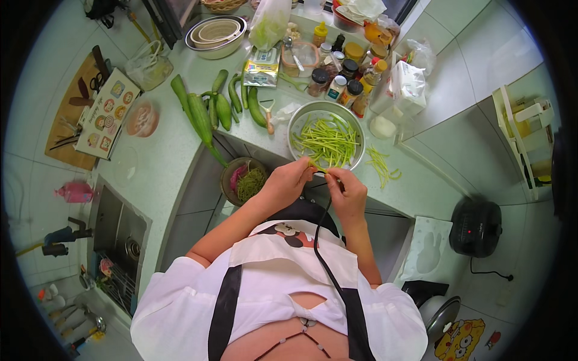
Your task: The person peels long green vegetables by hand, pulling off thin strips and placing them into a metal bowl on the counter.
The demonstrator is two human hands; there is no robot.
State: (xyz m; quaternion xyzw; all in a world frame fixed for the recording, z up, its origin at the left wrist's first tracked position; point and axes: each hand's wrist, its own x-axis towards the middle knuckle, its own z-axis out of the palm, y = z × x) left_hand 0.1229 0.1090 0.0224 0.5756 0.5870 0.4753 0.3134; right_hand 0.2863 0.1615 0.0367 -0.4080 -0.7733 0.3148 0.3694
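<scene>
over the front edge of the counter (421,195), a green stem (318,168) is held between the pinched fingertips of the left hand (290,182) and the right hand (348,194), at the near rim of the metal bowl (359,144). its long axis is set roughly left to right, the right end slightly nearer; which end is the tip cannot be told. snapping or stripping seems to be in hand; a firm pinch, with pieces released inside the rim, would be called for next. loose stems (380,166) are strewn near the counter's front edge, right of the bowl; farther in, short stems (325,141) are heaped inside it.
</scene>
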